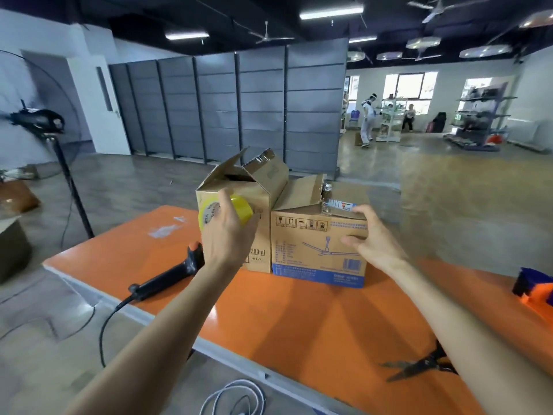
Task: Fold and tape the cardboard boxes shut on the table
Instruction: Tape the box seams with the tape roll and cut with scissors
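Orange table (pixel 299 324) first, and at its near edge black scissors (pixel 419 365) lie against the person's right forearm, with a loop of white cable (pixel 236 395) on the floor just below. Further in, on the left side of the table, lies a black corded hand tool (pixel 167 280) with an orange tip. Above it the left hand (pixel 227 235) is raised off the table, fingers curled round a roll of yellow tape (pixel 241 209), right in front of the tall box (pixel 260 187). The right hand (pixel 374 235) is spread and relaxed at the near right corner of the low box (pixel 311 250), thumb by the top edge; whether it touches the cardboard I cannot tell. The two boxes stand side by side, touching, about mid-table. The tall one's top flaps stand up and open; the low one, printed with a ceiling fan, has one flap raised and leaning on its neighbour. Beyond them stand grey shelf panels (pixel 263 106), and a black pedestal fan (pixel 39 121) stands far left.
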{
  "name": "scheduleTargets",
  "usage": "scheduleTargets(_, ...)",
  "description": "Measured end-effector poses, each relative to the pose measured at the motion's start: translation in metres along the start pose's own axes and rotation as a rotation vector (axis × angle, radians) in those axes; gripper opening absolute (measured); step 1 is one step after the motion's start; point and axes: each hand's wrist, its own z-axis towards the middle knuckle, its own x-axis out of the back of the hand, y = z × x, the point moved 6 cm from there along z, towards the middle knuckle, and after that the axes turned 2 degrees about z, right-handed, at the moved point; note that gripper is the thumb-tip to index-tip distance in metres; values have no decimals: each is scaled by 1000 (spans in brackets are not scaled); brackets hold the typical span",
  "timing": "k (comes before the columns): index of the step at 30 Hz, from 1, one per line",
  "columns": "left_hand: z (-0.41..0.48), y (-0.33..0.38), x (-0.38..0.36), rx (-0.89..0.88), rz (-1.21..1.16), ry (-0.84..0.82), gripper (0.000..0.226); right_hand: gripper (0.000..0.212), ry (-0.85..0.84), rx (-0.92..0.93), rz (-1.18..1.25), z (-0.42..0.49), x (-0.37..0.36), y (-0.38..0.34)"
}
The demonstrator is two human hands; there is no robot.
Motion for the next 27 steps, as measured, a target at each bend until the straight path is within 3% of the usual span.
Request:
scheduleTargets(7, 14, -21, -13, 63, 25, -57, 58, 52, 18, 24, -54, 6, -20, -16)
scheduleTargets(14, 44, -36, -1, -9, 7, 107, 44, 57, -13, 78, -172, 19, -52, -35)
scheduleTargets(21, 107, -62, -2, -19, 84, -63, 47, 60, -45, 126, -190, 35, -83, -59)
scheduleTargets(27, 112, -100, 3, 36, 110, -40, 44, 59, -45, 170, -221, 49, -118, -86)
